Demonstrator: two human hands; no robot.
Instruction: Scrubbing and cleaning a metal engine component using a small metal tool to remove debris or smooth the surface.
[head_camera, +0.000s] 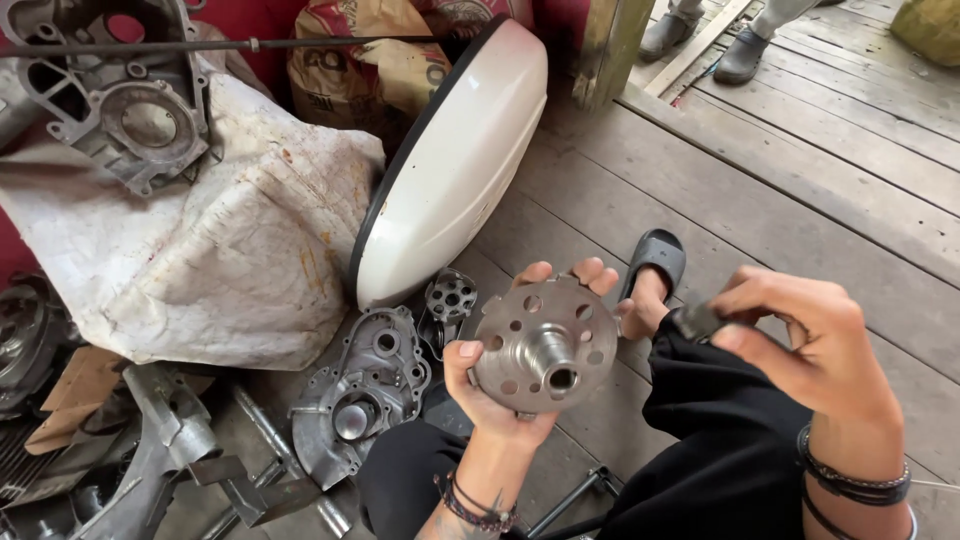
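1. Fingers (560, 275) of the left hand (500, 390) are curling round the rim of a round perforated metal hub (545, 345), thumb pressing on the near left edge, fingertips showing over the top edge; grasping it firmly, held above the lap
2. Hub's disc is facing up toward the camera, its central hollow boss (553, 365) pointing out at the viewer; that short axis is tilting slightly toward the right hand
3. Right hand (800, 345) is hovering just right of the hub, close but apart from it, fingers clenching on a small dark part (697, 320); what kind of part cannot be told. This hand is the nearer one to the boss's open end
4. Person is sitting on a plank floor (800, 200), one foot in a dark sandal (655, 260) lying beyond the hub
5. Packages: a crumpled brown paper sack (370, 70) with dark print is standing at top centre, behind a white curved body panel (450, 170); a stained off-white sack (220, 250) is sitting at left, with a grey engine casing (120, 100) on it
6. Another grey casing half (365, 395) is lying on the floor just left of the left hand
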